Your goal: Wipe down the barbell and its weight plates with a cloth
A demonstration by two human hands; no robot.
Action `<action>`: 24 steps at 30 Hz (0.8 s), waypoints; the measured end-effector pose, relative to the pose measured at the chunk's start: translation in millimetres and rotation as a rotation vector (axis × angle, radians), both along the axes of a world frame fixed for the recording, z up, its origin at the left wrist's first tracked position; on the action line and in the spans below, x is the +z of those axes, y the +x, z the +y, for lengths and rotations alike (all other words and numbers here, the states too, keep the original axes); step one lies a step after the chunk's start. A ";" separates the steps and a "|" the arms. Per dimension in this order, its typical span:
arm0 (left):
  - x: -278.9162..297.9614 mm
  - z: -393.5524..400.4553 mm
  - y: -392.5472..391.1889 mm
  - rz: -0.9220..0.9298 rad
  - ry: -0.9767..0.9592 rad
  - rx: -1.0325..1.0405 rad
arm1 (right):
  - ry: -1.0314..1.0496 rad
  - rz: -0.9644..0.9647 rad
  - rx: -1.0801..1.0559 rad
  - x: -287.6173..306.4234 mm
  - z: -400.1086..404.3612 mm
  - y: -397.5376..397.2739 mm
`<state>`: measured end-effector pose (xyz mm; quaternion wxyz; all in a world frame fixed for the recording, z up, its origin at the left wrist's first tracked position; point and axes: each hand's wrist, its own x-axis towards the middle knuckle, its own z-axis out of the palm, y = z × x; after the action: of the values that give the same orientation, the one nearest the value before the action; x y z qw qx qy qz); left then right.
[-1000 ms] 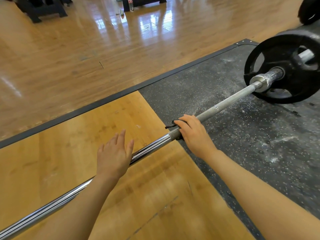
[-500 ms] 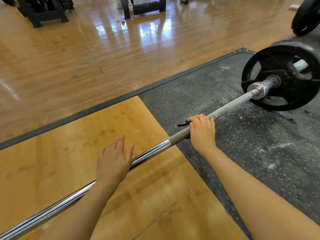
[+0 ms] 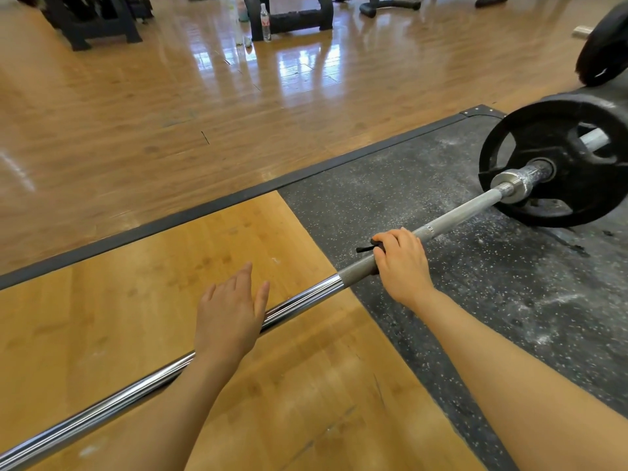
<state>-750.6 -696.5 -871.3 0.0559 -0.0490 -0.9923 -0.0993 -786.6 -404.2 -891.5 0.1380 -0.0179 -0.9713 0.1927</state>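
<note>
Glossy wood flooring (image 3: 136, 113) is stretching toward twelve o'clock, where a dark rack (image 3: 91, 25) and a water bottle (image 3: 265, 22) are standing. The barbell (image 3: 299, 299) is lying across the wooden platform (image 3: 102, 317) from seven toward two o'clock. The left hand (image 3: 229, 317) is hovering over it, fingers straight, slightly spread. The right hand (image 3: 402, 261) is curling around a mostly hidden dark cloth (image 3: 368, 248) on the knurling. The weight plate (image 3: 557, 158) is sitting on speckled rubber matting (image 3: 509, 300), partly cropped.
</note>
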 end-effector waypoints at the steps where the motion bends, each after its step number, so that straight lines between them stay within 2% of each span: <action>1: -0.1 -0.3 -0.8 0.003 0.002 0.000 | -0.005 0.005 -0.002 0.1 -0.8 -0.7; 17: -3.9 -8.9 -22.6 -0.079 0.069 -0.044 | 0.055 -0.066 0.034 3.9 -2.6 -18.3; 24: -3.6 -16.0 -40.8 -0.127 0.084 -0.062 | 0.097 -0.163 0.023 13.4 -9.7 -36.4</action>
<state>-791.4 -712.4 -875.0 -0.0080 -0.0707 -0.9868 -0.1454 -822.9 -413.9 -878.1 0.0571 -0.0156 -0.9877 0.1450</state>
